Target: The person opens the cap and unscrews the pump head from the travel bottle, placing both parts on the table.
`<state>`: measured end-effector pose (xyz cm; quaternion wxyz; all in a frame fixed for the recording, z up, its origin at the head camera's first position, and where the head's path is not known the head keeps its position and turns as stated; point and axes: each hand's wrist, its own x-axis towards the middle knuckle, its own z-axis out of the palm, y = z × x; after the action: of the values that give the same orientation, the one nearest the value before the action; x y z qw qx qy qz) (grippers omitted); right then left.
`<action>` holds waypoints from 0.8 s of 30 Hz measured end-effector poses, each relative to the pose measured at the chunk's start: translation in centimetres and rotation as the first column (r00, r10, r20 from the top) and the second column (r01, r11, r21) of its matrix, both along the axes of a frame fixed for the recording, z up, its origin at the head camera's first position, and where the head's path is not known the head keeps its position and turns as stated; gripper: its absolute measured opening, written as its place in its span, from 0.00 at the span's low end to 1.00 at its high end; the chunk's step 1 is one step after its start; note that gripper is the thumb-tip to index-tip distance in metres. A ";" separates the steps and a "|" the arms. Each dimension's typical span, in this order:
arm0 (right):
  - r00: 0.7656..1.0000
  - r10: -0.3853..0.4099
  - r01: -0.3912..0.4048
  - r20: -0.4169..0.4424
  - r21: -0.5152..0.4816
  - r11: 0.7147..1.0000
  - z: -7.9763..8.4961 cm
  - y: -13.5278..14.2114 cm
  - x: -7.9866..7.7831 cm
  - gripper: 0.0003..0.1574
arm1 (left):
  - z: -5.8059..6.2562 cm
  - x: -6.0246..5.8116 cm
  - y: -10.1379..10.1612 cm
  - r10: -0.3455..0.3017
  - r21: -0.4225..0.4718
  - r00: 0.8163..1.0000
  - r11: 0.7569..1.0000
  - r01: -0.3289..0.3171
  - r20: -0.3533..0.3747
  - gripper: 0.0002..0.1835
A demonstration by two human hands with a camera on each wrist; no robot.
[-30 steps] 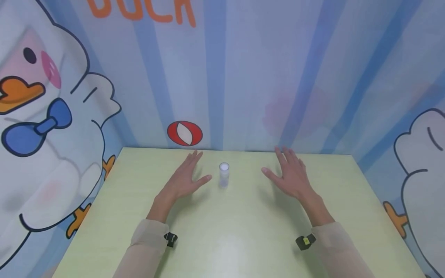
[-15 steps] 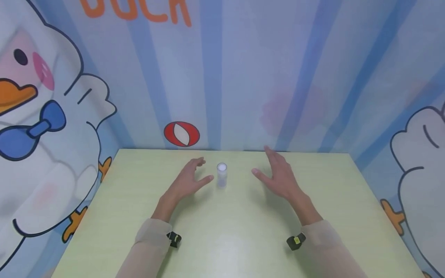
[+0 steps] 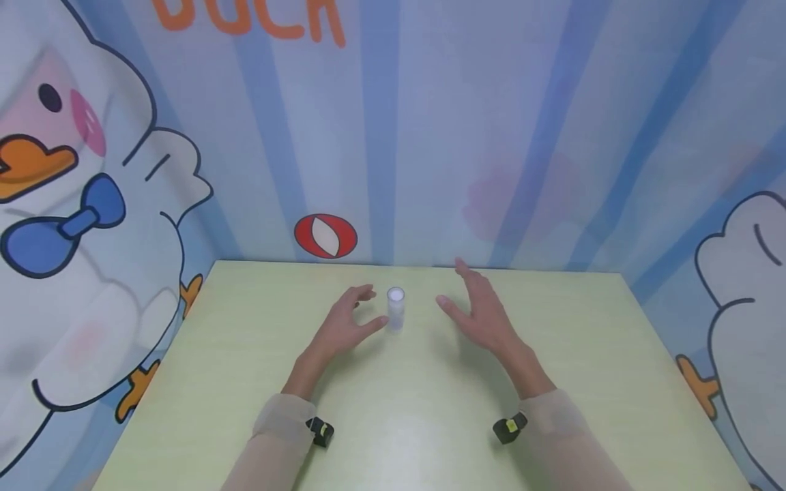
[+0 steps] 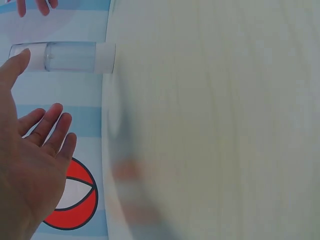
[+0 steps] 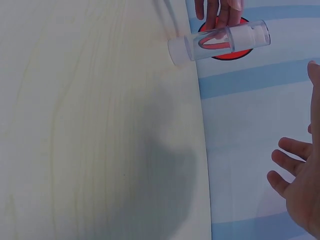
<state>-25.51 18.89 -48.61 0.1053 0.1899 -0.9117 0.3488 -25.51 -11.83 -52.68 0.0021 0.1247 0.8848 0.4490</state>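
A small clear cylindrical bottle (image 3: 396, 310) with a white upper part under a transparent cap and a white base stands upright on the table (image 3: 393, 402). Just left of it is my left hand (image 3: 344, 327), fingers loosely bent and thumb extended. In the left wrist view that thumb overlaps the upper end of the bottle (image 4: 70, 56); I cannot tell whether they touch. My right hand (image 3: 485, 317) hovers to the right of the bottle, fingers spread and thumb pointing at it, with a gap between. The right wrist view has the bottle (image 5: 215, 42) near the top, left fingers behind it.
A striped blue backdrop (image 3: 442, 136) with duck drawings and a red-and-white ball print (image 3: 325, 236) rises behind the table's far edge. Small dark devices (image 3: 321, 432) are worn at both wrists over light sleeves.
Both hands have moved inward toward the bottle, left hand rightward and right hand leftward. The left fingers have bent more. The bottle stays in place.
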 end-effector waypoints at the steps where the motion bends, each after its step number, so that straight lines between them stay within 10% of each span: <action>1: 1.000 0.005 -0.005 -0.006 -0.011 1.000 0.0 -0.2 0.0 0.52 | -0.1 0.1 0.1 0.005 0.005 1.000 1.000 -0.005 0.003 0.43; 24: 0.997 0.063 -0.067 -0.050 -0.080 0.995 0.0 -4.3 0.2 0.45 | -1.4 0.4 2.9 0.007 0.082 1.000 0.997 -0.007 0.001 0.36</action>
<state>-25.29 14.57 -48.64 0.1233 0.2234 -0.8872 0.3843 -25.16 -8.93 -54.11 -0.0042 0.1214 0.8659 0.4852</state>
